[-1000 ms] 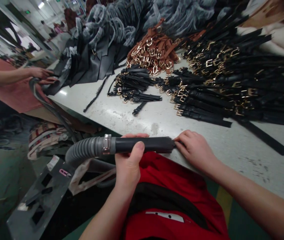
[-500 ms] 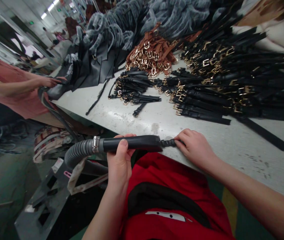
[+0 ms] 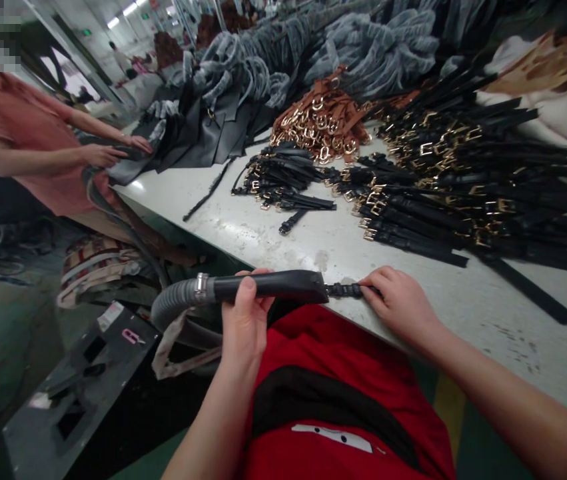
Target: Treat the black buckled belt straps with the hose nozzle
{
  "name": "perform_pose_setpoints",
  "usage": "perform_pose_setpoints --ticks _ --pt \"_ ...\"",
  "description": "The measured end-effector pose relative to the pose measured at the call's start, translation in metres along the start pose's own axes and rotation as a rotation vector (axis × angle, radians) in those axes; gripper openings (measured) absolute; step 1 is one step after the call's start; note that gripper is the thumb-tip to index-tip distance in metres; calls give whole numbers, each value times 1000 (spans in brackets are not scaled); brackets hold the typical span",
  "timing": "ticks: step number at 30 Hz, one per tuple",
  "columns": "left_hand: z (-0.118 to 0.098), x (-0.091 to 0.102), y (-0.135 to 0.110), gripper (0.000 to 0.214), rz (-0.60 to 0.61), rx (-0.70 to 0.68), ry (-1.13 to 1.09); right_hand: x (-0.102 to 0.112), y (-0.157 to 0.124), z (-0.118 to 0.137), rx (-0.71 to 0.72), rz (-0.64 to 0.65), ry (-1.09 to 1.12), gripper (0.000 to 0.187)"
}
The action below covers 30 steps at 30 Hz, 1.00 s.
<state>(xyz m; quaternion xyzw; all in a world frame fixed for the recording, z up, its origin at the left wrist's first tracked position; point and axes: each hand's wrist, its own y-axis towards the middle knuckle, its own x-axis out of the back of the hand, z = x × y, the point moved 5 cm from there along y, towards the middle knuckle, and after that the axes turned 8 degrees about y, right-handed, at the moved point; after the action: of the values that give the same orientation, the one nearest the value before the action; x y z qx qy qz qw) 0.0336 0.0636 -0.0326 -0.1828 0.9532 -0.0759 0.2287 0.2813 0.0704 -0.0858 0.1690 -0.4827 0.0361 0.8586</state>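
**Black strap (image 3: 346, 290) lines up with nozzle (image 3: 293, 285) by the bench (image 3: 263, 233)**

We see the short strap just inside the bench's near edge, between our hands, its long axis running left to right, nearly in line with the nozzle. Our left hand (image 3: 244, 323) wraps the nozzle, thumb on top; our right hand (image 3: 400, 298), nearer the strap, pinches its right end between thumb and fingers. The other end sits at the nozzle's mouth; we cannot tell whether it touches. We spot a pale label (image 3: 110, 315) on the grey box (image 3: 83, 393), but can read no brand or writing.
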Motion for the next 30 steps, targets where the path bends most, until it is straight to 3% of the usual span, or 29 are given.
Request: perform_pose_setpoints --ticks 4,6,14,19,23,26,28,30 --pt "17 -25 -5 36 66 43 -7 0 0 1 5 12 -21 26" --pt "18 -29 -1 35 81 68 1 0 0 0 -2 13 -14 26" --pt "-20 17 10 32 -84 -12 12 8 1 -1 -8 79 79 15" --pt "-23 22 10 29 -112 17 -8 14 10 -7 4 198 97 17" --pt "-28 23 14 30 -73 39 -59 47 25 -59 -71 0 67 26" --pt "-31 29 16 32 -111 51 -104 72 39 -98 -107 -87 -115 28" --pt "-33 33 17 33 -132 51 -122 80 52 -102 -65 -142 -292 31" --pt "-33 36 20 32 -131 40 -134 75 67 -86 43 -191 -386 34"
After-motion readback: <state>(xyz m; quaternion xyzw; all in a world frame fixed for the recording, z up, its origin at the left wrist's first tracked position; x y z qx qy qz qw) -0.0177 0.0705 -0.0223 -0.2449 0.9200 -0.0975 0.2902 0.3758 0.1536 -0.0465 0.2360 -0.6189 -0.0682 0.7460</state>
